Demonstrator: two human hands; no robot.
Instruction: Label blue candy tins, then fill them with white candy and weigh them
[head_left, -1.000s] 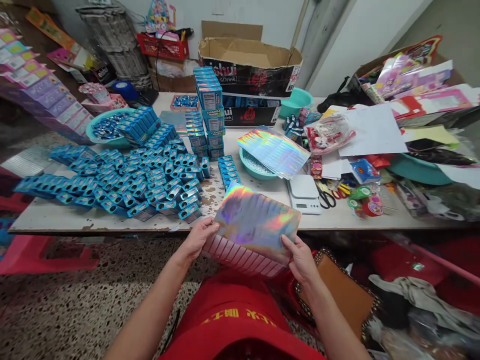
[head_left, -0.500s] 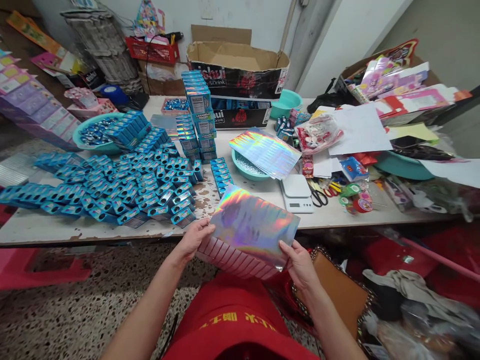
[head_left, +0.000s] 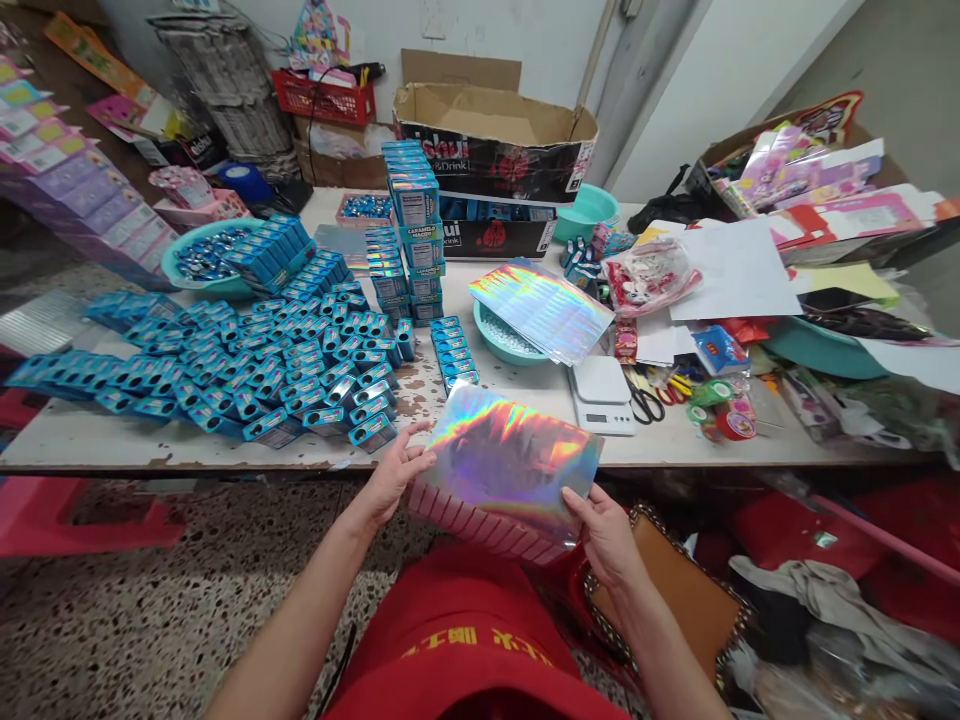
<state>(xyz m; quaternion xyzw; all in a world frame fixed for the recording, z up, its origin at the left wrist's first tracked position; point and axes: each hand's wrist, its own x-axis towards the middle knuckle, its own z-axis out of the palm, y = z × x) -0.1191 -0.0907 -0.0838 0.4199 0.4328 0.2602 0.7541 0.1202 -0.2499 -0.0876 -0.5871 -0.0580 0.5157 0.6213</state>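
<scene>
I hold a shiny holographic sheet (head_left: 514, 455) over my lap at the table's front edge. My left hand (head_left: 397, 478) grips its left edge and my right hand (head_left: 602, 528) grips its lower right corner. Under the sheet sits a pink ribbed tray (head_left: 480, 522). A second stack of holographic sheets (head_left: 541, 308) lies over a teal bowl (head_left: 495, 340) further back. Several small blue boxes (head_left: 247, 360) cover the left half of the table (head_left: 525, 440).
A white digital scale (head_left: 602, 392), scissors (head_left: 651, 398) and tape rolls (head_left: 724, 415) lie right of centre. A stack of blue boxes (head_left: 412, 225) and an open cardboard carton (head_left: 495, 140) stand behind. Papers and packaging crowd the right side. A pink stool (head_left: 82, 510) stands on the floor at left.
The holographic sheet has tilted slightly in my hands and its reflections shifted. Both hands keep their hold, and the view swung a little.
</scene>
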